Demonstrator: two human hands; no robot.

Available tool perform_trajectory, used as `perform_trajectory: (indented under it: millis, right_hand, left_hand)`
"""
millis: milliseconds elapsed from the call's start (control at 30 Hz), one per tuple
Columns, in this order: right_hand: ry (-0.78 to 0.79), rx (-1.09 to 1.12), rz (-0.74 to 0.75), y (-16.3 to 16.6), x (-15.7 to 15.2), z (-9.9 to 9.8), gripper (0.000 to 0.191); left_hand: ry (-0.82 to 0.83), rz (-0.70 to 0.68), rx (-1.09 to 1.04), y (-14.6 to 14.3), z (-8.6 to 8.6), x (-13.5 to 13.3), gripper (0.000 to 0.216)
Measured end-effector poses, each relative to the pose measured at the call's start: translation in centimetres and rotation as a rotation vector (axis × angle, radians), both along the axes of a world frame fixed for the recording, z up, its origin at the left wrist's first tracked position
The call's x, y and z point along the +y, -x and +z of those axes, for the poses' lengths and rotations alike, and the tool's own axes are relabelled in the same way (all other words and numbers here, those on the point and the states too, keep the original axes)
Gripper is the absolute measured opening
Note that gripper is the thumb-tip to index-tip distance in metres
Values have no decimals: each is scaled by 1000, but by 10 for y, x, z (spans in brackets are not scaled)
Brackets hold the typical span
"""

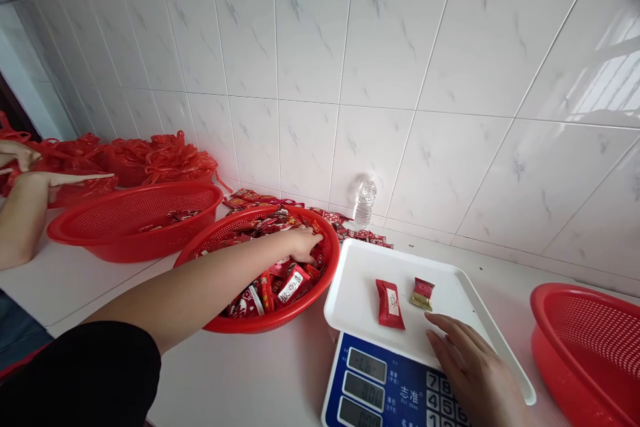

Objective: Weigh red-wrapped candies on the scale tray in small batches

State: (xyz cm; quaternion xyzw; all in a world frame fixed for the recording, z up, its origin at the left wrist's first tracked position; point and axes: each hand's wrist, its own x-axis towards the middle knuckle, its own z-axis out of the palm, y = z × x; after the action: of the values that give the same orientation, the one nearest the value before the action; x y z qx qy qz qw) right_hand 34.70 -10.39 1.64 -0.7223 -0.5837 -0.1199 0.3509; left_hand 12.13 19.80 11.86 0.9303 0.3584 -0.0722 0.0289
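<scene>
My left hand [303, 244] reaches into a red plastic basket [260, 325] full of wrapped snacks [294, 284]. Its fingers curl down among the packets, and their tips are hidden. Over the near right corner of the white scale tray [350, 260] is my right hand [473, 360], holding nothing, thumb and forefinger apart. Just beyond its fingertips lies a small red-and-gold packet [423, 293]. A longer red packet [390, 304] rests to the left of that one. The scale's blue panel [395, 383] has displays and number keys, partly covered by my right hand.
At the left, another red basket [135, 250] holds a few packets. Red plastic bags [155, 157] are heaped behind it, near another person's arm [23, 220]. A clear bottle [365, 203] and more packets [367, 237] line the wall. A red basket [555, 353] stands at right.
</scene>
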Motion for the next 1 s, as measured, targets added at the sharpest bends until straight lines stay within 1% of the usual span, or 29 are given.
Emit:
perform_trajectory:
  millis: [33, 100, 200, 267, 400, 467, 533, 600, 667, 700, 733, 800, 867, 933, 1000]
  right_hand:
    - [-2, 3, -5, 1, 0, 0, 30]
    - [-4, 1, -8, 0, 0, 0, 30]
    - [-15, -39, 17, -5, 2, -1, 27]
    - [-21, -87, 50, -9, 3, -2, 25]
    - [-24, -140, 70, -13, 3, -3, 25]
    - [-28, -150, 72, -13, 4, -3, 25]
    - [-30, -157, 78, -13, 4, -3, 26]
    - [-26, -161, 89, -12, 3, -1, 26]
    - [-19, -151, 80, -9, 2, 2, 26]
    - [-12, -138, 67, -7, 2, 4, 26]
    - [-5, -123, 53, -5, 1, 6, 26]
    - [9, -94, 34, -1, 1, 9, 27]
    - [7, -86, 37, 2, 1, 11, 28]
    - [-4, -89, 43, 2, 2, 12, 28]
    - [-7, -93, 51, 0, 2, 12, 28]
  left_hand:
    - [5, -6, 2, -2, -2, -4, 53]
    - [23, -21, -2, -3, -3, -9, 39]
    - [58, -12, -24, 1, 2, -9, 21]
    - [70, 5, -67, 5, 13, -5, 16]
    - [97, 33, -232, 2, 43, 0, 15]
    - [127, 35, -316, -5, 56, -5, 18]
    - [177, 10, -382, -15, 63, -17, 28]
    - [309, -49, -392, -24, 61, -34, 37]
    - [432, -143, -311, -32, 53, -50, 48]
    - [443, -197, -255, -35, 48, -59, 53]
    - [414, -248, -201, -37, 42, -66, 57]
    - [310, -320, -112, -41, 31, -80, 62]
    - [284, -342, -38, -45, 21, -91, 62]
    - [305, -339, 20, -51, 14, -99, 65]
    - [341, -366, 26, -58, 10, -105, 69]
